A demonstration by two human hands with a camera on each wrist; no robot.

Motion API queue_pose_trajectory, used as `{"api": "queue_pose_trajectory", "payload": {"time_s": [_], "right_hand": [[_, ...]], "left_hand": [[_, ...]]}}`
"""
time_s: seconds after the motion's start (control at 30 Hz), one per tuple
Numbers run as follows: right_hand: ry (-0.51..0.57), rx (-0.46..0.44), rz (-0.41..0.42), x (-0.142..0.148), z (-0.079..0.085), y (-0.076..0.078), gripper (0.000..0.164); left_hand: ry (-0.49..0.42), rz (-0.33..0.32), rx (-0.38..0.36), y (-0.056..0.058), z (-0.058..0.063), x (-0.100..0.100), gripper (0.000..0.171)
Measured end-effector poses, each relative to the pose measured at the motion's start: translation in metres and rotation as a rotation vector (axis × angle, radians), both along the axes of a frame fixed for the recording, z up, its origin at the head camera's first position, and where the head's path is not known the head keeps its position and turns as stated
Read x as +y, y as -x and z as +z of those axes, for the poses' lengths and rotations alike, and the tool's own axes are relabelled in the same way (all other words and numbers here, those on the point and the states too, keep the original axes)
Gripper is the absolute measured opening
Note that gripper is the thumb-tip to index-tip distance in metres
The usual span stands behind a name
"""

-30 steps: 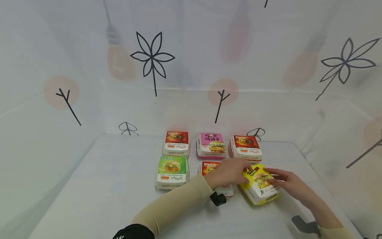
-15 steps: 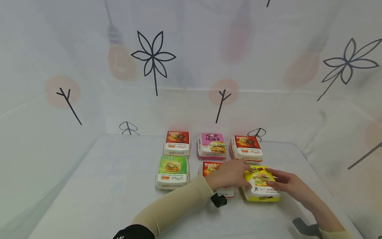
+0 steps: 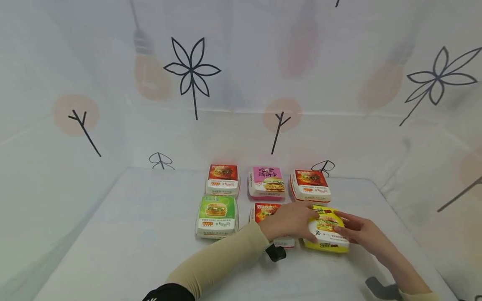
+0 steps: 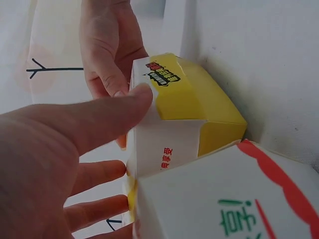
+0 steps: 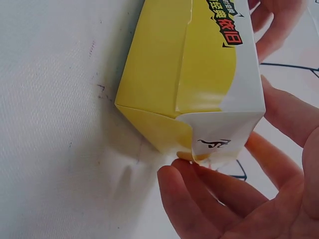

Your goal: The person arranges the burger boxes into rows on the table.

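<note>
A yellow-and-white burger box (image 3: 329, 237) sits at the right end of the front row. My left hand (image 3: 288, 220) reaches across to hold its left side; in the left wrist view the thumb lies along a top edge and the fingertips touch farther along. My right hand (image 3: 364, 235) holds the box from the right, thumb on the top edge. Seen from the right wrist, several fingers (image 5: 192, 199) curl at the box's end. Left of it, a red-and-white burger box (image 3: 262, 211) is partly covered by my left hand and wrist.
A green burger box (image 3: 217, 215) stands at front left. Behind are a red box (image 3: 222, 179), a pink box (image 3: 266, 184) and another red box (image 3: 310, 186). A white cloth covers the table (image 3: 150, 234), with printed fabric walls (image 3: 241, 83) around.
The yellow burger box has turned from a slanted position to nearly in line with the row and shifted slightly left. Both hands stay at its sides; the other boxes keep their places.
</note>
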State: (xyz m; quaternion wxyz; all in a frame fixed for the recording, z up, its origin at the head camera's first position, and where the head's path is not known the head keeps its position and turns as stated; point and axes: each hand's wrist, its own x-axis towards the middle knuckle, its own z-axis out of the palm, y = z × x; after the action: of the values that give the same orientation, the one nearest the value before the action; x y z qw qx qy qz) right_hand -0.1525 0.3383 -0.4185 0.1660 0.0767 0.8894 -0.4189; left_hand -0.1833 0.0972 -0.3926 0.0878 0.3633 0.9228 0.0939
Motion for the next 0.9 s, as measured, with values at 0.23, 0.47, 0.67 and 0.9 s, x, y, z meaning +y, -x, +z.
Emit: {"api": "queue_pose_trajectory", "payload": {"time_s": [0.23,0.47,0.67,0.9], "right_hand": [[-0.007,0.002,0.021,0.002,-0.002,0.0,0.09],[-0.014,0.024,0.06,0.005,0.0,-0.002,0.089],[-0.012,0.039,0.096,0.009,0.001,-0.006,0.086],[-0.034,0.06,0.149,0.015,0.003,-0.008,0.083]], "left_hand": [[-0.016,0.007,-0.003,0.0,-0.003,0.0,0.064],[-0.022,0.012,-0.007,0.003,-0.004,0.002,0.066],[-0.021,0.023,-0.001,0.002,-0.005,0.006,0.067],[-0.042,0.031,0.012,-0.001,-0.004,0.009,0.067]]}}
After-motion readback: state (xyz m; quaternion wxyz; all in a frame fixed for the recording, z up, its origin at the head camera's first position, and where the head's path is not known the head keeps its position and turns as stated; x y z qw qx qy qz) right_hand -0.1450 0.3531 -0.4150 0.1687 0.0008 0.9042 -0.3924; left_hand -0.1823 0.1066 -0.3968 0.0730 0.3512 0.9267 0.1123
